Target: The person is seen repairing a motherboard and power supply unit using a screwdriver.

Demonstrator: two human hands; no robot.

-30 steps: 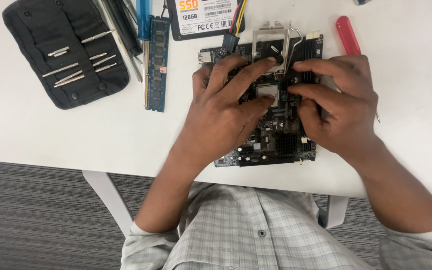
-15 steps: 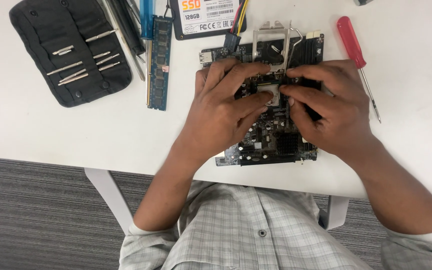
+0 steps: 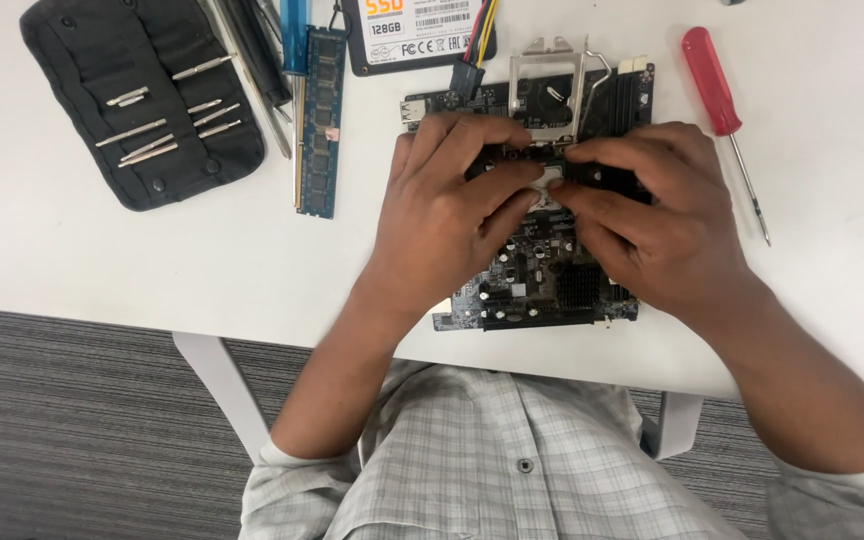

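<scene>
Head view: both hands pinch a small silver processor chip [image 3: 552, 180] over the open socket of a motherboard [image 3: 537, 270].

Left hand [image 3: 447, 205] and right hand [image 3: 652, 215] meet fingertip to fingertip on the chip, each grip closed on an edge of it; it sits at the socket, just below the raised metal load plate [image 3: 547, 85], near the far end of the board on the white surface [image 3: 102, 260]. Whether it is seated or held just above, I cannot tell. Risk: set it down tilted or turned the wrong way and the socket contacts could bend; a slip of the fingertips would drop it askew. The chip looks near square and lies flat, face up, so no clear long axis; the board's long axis runs away from the person, toward the solid-state drive [image 3: 417, 35]. A red screwdriver [image 3: 717, 100] lies just to the right.
</scene>
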